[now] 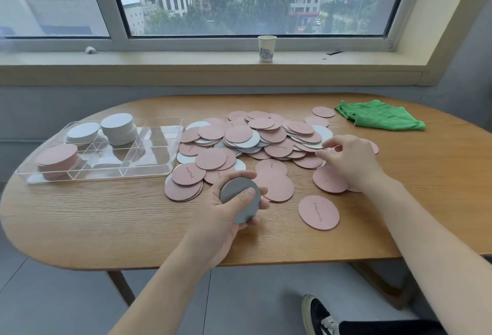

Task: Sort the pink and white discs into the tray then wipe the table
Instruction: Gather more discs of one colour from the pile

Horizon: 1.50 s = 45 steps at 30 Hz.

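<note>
Still mid-sorting: the left hand (229, 209) is curled around a small stack of white discs (241, 200) above the table (106, 214), thumb on top. The right hand (348, 161) has its fingertips pinching at a disc on the pile (255, 140). Next, I'd guess, that stack goes to the tray (149, 172); the green cloth (378, 117) lies untouched.

a light wood-grain table (106, 217) held a heap of pale pink and white discs (255, 140); some pink ones bore dark script lettering. a clear tray (149, 172) held white and pink stacks. a bright green cloth (380, 117) lay nearby. a white cup (267, 48) showed a blue-grey print.
</note>
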Each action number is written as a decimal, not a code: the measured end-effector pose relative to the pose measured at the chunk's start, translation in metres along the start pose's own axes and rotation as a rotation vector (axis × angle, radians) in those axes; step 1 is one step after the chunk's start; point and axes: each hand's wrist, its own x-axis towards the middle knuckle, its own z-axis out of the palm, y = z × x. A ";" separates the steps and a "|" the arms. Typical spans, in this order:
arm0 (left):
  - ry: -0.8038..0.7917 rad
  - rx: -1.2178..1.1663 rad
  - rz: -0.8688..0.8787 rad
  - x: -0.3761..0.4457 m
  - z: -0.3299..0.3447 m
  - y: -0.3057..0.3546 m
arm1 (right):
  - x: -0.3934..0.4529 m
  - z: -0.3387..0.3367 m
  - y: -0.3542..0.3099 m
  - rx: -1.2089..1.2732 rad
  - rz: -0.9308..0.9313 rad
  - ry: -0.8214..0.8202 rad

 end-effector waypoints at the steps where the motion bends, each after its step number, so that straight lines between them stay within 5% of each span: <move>1: 0.005 0.004 0.002 0.001 0.001 0.000 | 0.000 0.001 0.004 -0.004 0.006 -0.021; 15: 0.010 0.052 0.029 0.006 0.009 -0.004 | -0.047 0.005 0.001 0.046 -0.222 -0.178; 22: 0.033 0.013 0.041 0.004 0.005 -0.002 | -0.031 0.018 -0.045 0.100 -0.283 -0.077; 30: 0.127 0.069 0.115 0.000 -0.031 0.020 | 0.010 0.065 -0.116 0.106 -0.464 -0.231; 45: 0.102 0.055 0.121 0.000 -0.051 0.027 | 0.013 0.098 -0.147 0.229 -0.552 -0.481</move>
